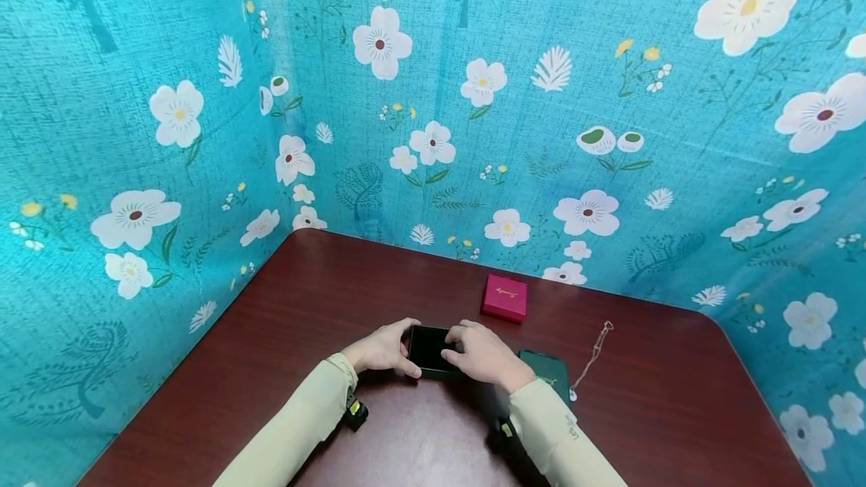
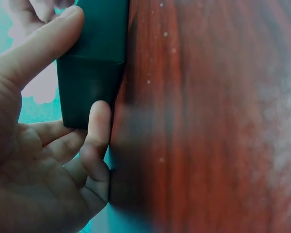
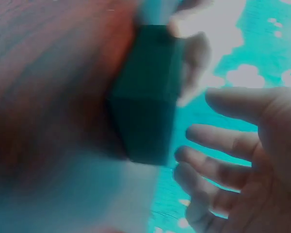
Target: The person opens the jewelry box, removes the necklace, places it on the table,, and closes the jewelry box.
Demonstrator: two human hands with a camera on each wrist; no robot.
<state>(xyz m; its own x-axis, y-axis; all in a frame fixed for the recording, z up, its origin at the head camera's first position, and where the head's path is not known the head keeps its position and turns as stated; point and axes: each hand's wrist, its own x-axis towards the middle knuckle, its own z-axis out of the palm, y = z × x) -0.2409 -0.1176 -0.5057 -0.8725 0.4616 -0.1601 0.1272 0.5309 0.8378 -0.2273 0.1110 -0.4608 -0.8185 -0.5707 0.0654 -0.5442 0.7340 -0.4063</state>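
Observation:
A dark green box (image 1: 428, 350) with a black inside lies on the table in front of the person. The left hand (image 1: 384, 348) grips its left end; in the left wrist view the thumb of the left hand (image 2: 34, 116) lies along one side of the box (image 2: 92, 87) and the fingers curl at its end. Over the right part of the box is the right hand (image 1: 483, 355), its fingers loosely bent. The right wrist view shows the right hand (image 3: 242, 160) with fingers spread beside the box (image 3: 143, 121), a gap between them.
A dark green lid-like piece (image 1: 546, 368) lies partly behind the right forearm. Right of it is a thin chain necklace (image 1: 596, 352). A red box (image 1: 504, 298) stands farther back on the brown table (image 1: 338, 276). Flowered blue cloth (image 1: 419, 81) hangs behind.

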